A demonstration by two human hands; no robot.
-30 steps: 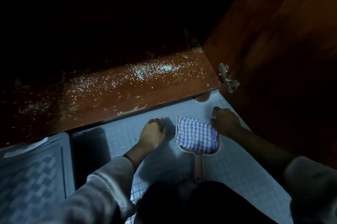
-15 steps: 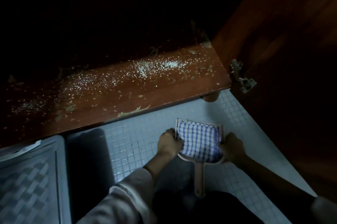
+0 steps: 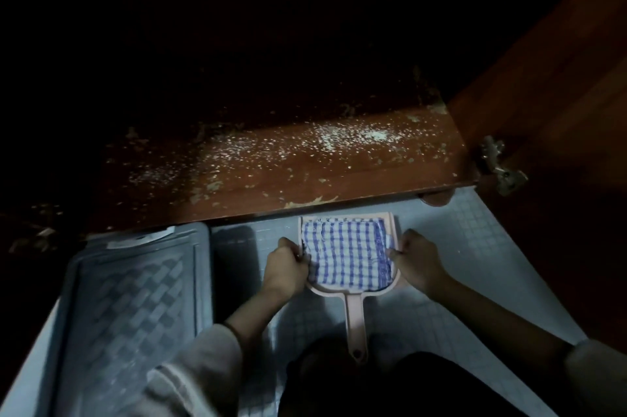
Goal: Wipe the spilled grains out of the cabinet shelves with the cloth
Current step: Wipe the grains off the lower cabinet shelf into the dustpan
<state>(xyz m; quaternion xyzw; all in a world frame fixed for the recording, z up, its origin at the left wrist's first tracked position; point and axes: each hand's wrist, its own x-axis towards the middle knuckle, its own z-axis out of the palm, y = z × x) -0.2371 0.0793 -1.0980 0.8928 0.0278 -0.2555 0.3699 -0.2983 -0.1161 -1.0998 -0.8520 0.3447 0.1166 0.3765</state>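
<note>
A folded blue-and-white checked cloth [image 3: 346, 253] lies in a pink dustpan [image 3: 354, 311] on the tiled floor, just below the cabinet's bottom shelf [image 3: 305, 186]. White grains [image 3: 325, 140] are scattered across that brown shelf, thickest toward the right. My left hand [image 3: 286, 269] grips the dustpan's left rim at the cloth's edge. My right hand [image 3: 415, 259] pinches the cloth's right edge by the dustpan's right rim. The back of the cabinet is in darkness.
A grey plastic lid or crate [image 3: 135, 308] with a woven pattern lies on the floor to the left. The open cabinet door [image 3: 559, 94] stands at the right with a metal hinge [image 3: 502, 169]. Pale small-tiled floor [image 3: 475, 247] surrounds the dustpan.
Both hands closed in from the floor beside the dustpan onto its two sides. The dustpan with the cloth now sits close under the shelf's front edge.
</note>
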